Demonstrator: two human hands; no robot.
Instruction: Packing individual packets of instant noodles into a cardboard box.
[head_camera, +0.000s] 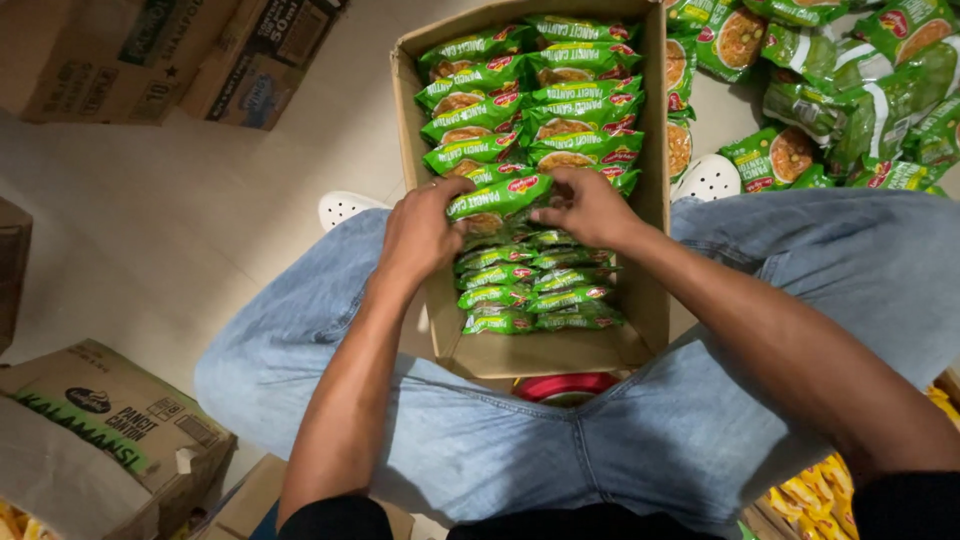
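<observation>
An open cardboard box (652, 150) stands on the floor between my knees, packed with two rows of green noodle packets (530, 95). My left hand (420, 232) and my right hand (590, 208) together grip one green noodle packet (497, 197) by its two ends, held flat just above the middle of the box. More green packets (530, 295) stand on edge in the near part of the box, below my hands.
A loose pile of green noodle packets (840, 90) lies on the floor at upper right. Closed cartons (170, 55) sit at upper left, another carton (90, 420) at lower left. Yellow packets (815, 495) show at lower right. A red round object (565, 386) is under the box.
</observation>
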